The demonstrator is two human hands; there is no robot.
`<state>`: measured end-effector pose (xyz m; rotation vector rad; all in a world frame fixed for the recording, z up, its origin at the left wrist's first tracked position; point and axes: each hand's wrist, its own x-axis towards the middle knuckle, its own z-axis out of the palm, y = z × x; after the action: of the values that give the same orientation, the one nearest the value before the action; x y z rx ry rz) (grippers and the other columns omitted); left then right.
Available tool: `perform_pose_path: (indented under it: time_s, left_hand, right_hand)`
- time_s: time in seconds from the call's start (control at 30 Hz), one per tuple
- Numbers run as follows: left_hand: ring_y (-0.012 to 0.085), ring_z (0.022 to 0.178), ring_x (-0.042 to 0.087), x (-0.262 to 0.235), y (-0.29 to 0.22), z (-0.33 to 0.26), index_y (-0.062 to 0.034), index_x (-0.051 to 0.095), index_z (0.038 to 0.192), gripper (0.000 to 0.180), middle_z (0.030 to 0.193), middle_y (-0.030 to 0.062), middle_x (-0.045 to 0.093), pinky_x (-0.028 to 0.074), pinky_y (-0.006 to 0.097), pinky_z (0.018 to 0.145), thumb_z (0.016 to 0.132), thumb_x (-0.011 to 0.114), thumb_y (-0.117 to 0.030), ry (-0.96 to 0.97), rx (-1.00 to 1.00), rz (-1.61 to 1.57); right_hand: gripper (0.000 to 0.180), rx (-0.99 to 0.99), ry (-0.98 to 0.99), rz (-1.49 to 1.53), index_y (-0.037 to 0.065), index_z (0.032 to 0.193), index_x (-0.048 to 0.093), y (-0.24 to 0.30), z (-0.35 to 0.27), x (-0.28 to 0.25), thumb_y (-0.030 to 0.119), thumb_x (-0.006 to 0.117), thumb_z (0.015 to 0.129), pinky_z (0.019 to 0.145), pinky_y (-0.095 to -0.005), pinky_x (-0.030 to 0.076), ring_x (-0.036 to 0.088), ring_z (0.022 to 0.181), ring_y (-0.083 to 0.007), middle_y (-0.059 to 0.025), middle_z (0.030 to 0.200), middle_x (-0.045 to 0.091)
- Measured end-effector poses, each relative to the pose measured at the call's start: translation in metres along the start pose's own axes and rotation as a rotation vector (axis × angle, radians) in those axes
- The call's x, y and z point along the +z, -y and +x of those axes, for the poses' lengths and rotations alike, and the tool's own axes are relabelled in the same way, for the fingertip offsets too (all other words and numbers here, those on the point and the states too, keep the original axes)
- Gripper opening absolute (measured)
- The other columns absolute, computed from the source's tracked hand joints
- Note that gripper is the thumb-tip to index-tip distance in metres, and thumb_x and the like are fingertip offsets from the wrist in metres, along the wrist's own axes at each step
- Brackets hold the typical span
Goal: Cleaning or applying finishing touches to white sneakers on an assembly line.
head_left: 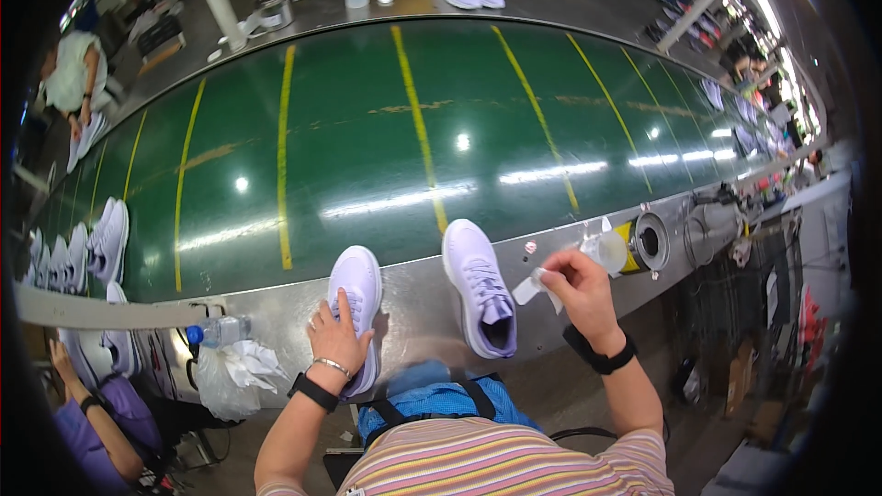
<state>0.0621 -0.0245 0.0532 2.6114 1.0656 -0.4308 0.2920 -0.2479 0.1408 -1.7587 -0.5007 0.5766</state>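
On the metal ledge in front of me stand two lavender sneakers with white soles, toes pointing away. My left hand (340,340) lies over the left sneaker (356,274), thumb and fingers about its laced upper, the forefinger stretched along the laces. The right sneaker (478,285) stands untouched between my hands, its dark purple lining showing at the opening. To the right of it, my right hand (583,292) is raised with thumb and fingers pinched on a small white scrap (527,290), perhaps cloth or paper. The fingers partly cover the scrap.
A green conveyor belt (349,147) with yellow lines runs beyond the ledge. More sneakers (110,239) sit at the left. A blue-capped bottle (220,331) and plastic bag (230,386) are near my left; a clear cup-like container (606,250) is at right. Other people work around the belt.
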Motion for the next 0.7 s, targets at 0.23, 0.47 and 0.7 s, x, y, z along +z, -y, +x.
perform_pose_path:
  time_s: [0.23, 0.47, 0.7]
  left_hand:
    - [0.0482, 0.126, 0.021, 0.031, -0.194, 0.023, 0.0053, 0.015, 0.137, 0.098, 0.134, 0.0357, 0.02, 0.025, 0.049, 0.103, 0.07, 0.07, -0.042, -0.225, 0.389, -0.58]
    - [0.0439, 0.124, 0.032, 0.066, -0.185, 0.04, 0.0027, 0.015, 0.137, 0.111, 0.134, 0.031, 0.028, 0.035, 0.046, 0.097, 0.058, 0.079, -0.042, -0.164, 0.116, -0.127]
    - [0.0305, 0.111, 0.051, 0.078, -0.115, 0.034, 0.0082, 0.015, 0.136, 0.103, 0.123, 0.0253, 0.047, 0.04, 0.032, 0.093, 0.064, 0.075, -0.033, 0.125, -0.047, -0.777]
  right_hand:
    - [0.008, 0.204, -0.351, 0.449, 0.003, 0.09, 0.056, -0.117, -0.038, -0.049, -0.001, 0.058, 0.083, 0.069, -0.0201, 0.044, 0.054, 0.075, -0.0066, -0.0004, 0.082, 0.058]
    - [0.007, 0.184, -0.211, 0.503, 0.003, 0.09, 0.058, -0.158, -0.039, -0.046, 0.002, 0.06, 0.084, 0.066, -0.0181, 0.044, 0.054, 0.071, -0.0043, 0.0006, 0.08, 0.059]
    - [0.009, 0.195, 0.026, 0.358, 0.003, 0.085, 0.062, -0.168, -0.024, -0.001, 0.006, 0.066, 0.078, 0.063, -0.0216, 0.043, 0.054, 0.071, -0.0089, -0.0025, 0.081, 0.058]
